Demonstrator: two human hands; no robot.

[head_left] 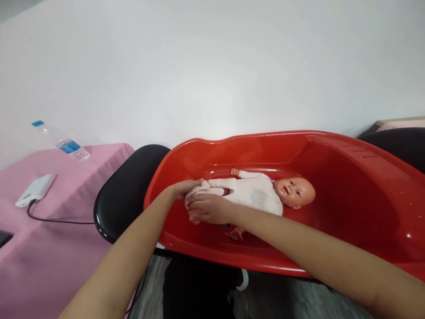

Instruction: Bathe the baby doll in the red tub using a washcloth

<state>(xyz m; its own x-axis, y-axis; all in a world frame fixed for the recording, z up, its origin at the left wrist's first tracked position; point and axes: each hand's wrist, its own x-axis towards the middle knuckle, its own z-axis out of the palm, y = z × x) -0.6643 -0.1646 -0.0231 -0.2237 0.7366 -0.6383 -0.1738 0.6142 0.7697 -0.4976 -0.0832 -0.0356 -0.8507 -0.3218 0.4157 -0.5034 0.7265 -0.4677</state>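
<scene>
A baby doll (255,193) in a white long-sleeved outfit lies on its back inside a red baby bathtub (335,177), its head to the right and its feet to the left. My left hand (186,188) is closed at the far-left end of the doll's legs, on pale pinkish cloth (199,190) around the feet. Over the nearer leg bends my right hand (212,208), its fingers curled on the same cloth. Both hands partly hide the feet, so the exact grip is unclear. One bare doll hand shows beneath my right wrist.
Black chair seats or pads stand beside the tub, one at the left (133,190) and another at the right (398,144). On a pink-covered table (66,248) lie a water bottle (68,144) and a white power bank (36,190) with a black cable. A white wall rises behind.
</scene>
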